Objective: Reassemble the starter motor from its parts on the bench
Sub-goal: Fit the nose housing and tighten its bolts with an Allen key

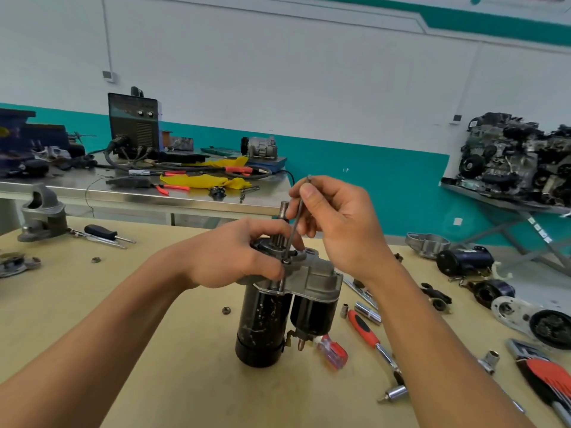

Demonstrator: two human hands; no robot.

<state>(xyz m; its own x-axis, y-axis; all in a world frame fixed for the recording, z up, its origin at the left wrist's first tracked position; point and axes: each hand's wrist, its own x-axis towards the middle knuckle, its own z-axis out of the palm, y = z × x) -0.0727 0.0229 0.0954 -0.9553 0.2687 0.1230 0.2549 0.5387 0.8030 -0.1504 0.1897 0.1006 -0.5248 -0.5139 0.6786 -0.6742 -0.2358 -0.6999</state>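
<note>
The starter motor [265, 322] stands upright on the tan bench [173, 372], with a black body, a black solenoid [313, 315] beside it and a grey aluminium top housing [315, 279]. Its pinion shaft [283, 210] sticks up. My left hand [234, 257] grips the housing's left side from above. My right hand [336, 223] pinches the upper end of a long thin through bolt [295, 223]. The bolt's lower end sits in a hole at the housing's rim.
A red-handled ratchet [367, 335], sockets [367, 312] and a red screwdriver [332, 352] lie right of the motor. Other starter parts [491, 291] sit at the right. Loose nuts [226, 310] and a grey nose housing [43, 211] are at the left. A steel table with a welder [134, 125] stands behind.
</note>
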